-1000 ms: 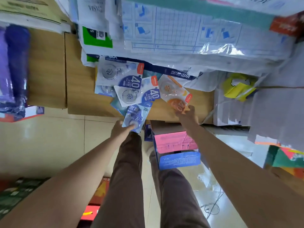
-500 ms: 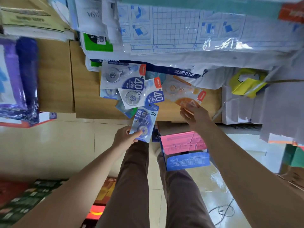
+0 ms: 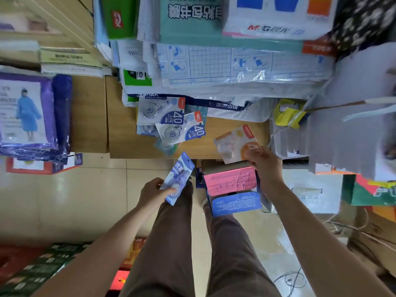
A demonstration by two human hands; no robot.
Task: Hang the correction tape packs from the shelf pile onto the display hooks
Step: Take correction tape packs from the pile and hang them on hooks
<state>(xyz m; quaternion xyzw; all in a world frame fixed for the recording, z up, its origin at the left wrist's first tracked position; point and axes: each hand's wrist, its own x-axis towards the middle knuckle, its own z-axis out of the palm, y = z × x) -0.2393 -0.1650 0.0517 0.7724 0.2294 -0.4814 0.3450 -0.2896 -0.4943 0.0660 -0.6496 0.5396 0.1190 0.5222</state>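
A small pile of blue "40" correction tape packs lies on the wooden shelf. My left hand grips a narrow blue correction tape pack by its lower end, off the shelf edge and above the floor. My right hand pinches an orange correction tape pack at its lower right corner, lifted at the shelf's front edge. No display hooks are in view.
Stacks of plastic-wrapped paper goods overhang the shelf's back. A blue box with a pink sheet sits on the floor by my legs. Purple raincoat packs lie at left, white paper stacks at right.
Both packs have come off the pile: the left hand drew the blue pack back toward me, and the right hand lifted the orange pack to the right.
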